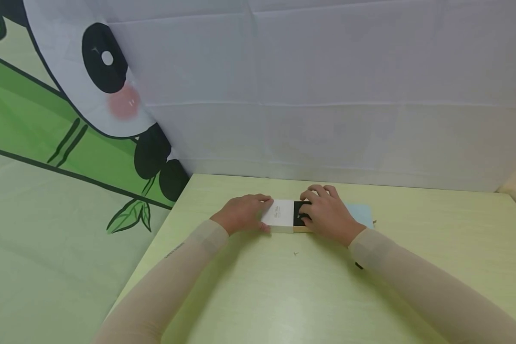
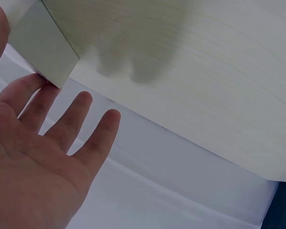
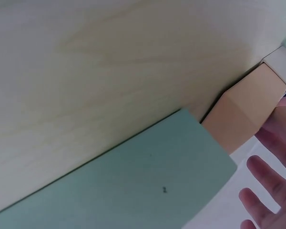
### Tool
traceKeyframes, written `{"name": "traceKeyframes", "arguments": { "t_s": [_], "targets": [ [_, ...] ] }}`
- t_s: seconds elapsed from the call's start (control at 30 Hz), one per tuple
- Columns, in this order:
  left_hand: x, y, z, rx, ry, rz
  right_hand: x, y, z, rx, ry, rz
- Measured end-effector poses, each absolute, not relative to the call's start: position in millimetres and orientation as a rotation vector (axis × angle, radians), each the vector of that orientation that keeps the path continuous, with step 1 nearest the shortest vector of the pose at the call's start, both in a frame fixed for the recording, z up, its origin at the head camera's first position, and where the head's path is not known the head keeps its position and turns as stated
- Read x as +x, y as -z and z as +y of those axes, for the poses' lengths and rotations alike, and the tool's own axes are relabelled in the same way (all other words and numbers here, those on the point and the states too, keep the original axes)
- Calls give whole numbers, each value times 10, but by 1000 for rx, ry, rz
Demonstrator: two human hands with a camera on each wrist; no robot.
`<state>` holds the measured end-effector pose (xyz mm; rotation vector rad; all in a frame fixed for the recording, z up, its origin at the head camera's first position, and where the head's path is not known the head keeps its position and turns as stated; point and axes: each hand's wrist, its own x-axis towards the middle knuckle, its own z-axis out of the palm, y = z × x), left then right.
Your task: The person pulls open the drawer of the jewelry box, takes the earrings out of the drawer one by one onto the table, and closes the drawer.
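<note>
A slide-out box lies on the table, its white sleeve (image 1: 281, 212) to the left with faint lettering on top. From the sleeve's right end projects a tan drawer (image 3: 248, 105), with a black panel (image 1: 298, 210) on top. My left hand (image 1: 243, 213) grips the sleeve's left end, thumb on the near side and fingers on the far side; its other fingers are spread in the left wrist view. My right hand (image 1: 331, 215) holds the drawer from above and covers its right part. Its thumb is hidden in the right wrist view.
A pale blue-green flat-topped object (image 3: 119, 186) lies just right of the drawer, partly behind my right hand. A tiny scrap (image 1: 295, 253) sits on the table (image 1: 266, 291) in front of the box. White cloth (image 1: 327, 95) hangs along the back edge, a printed panda cloth at left.
</note>
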<state>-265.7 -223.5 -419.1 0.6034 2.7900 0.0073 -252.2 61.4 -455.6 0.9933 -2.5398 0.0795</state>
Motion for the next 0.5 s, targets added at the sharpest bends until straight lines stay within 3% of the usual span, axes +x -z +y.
{"name": "traceKeyframes", "arguments": {
  "t_s": [0.5],
  "targets": [
    [-2619,4176,-2273,634,-3,2784,-2476,4564,553,995,-45,-2561]
  ]
}}
